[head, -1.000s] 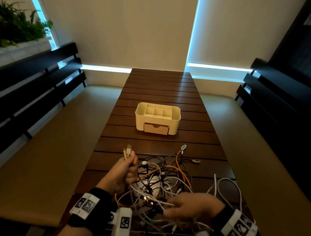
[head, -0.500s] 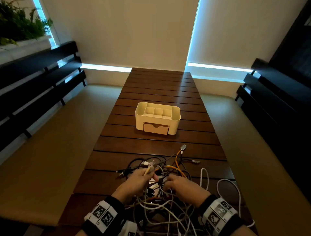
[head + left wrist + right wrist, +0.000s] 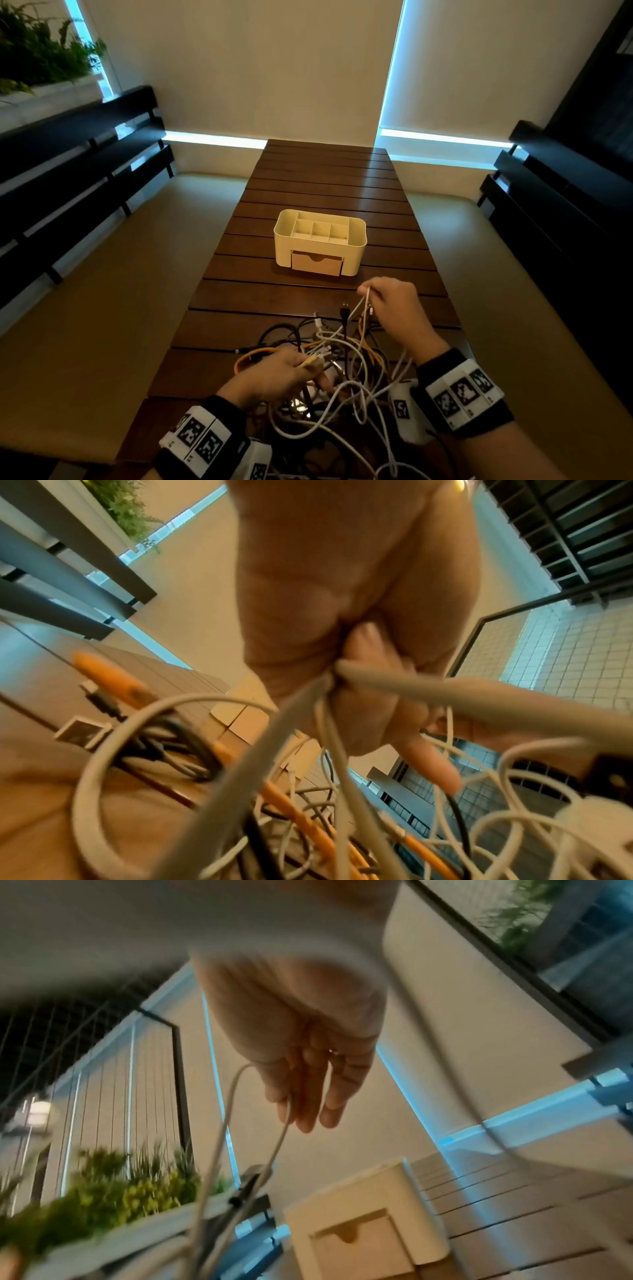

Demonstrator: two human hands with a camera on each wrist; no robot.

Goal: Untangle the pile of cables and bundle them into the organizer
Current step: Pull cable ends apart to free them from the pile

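Note:
A tangle of white, black and orange cables (image 3: 329,363) lies on the near end of the wooden slatted table (image 3: 274,298). My left hand (image 3: 287,373) rests low in the pile and grips white cable strands (image 3: 342,674). My right hand (image 3: 387,308) is raised above the pile's far right side and pinches a loop of thin white cable (image 3: 367,301), which hangs over its fingers (image 3: 308,1096) in the right wrist view. The cream organizer (image 3: 320,241) with several open compartments and a shut front drawer (image 3: 317,262) stands just beyond my right hand.
Dark slatted benches (image 3: 78,164) with tan cushions run along both sides of the table. A planter with green plants (image 3: 37,58) sits at the far left. The far half of the table beyond the organizer holds nothing.
My right hand has risen from the pile and moved forward and right, drawing a white cable loop up with it. My left hand has stayed low in the pile, gripping strands.

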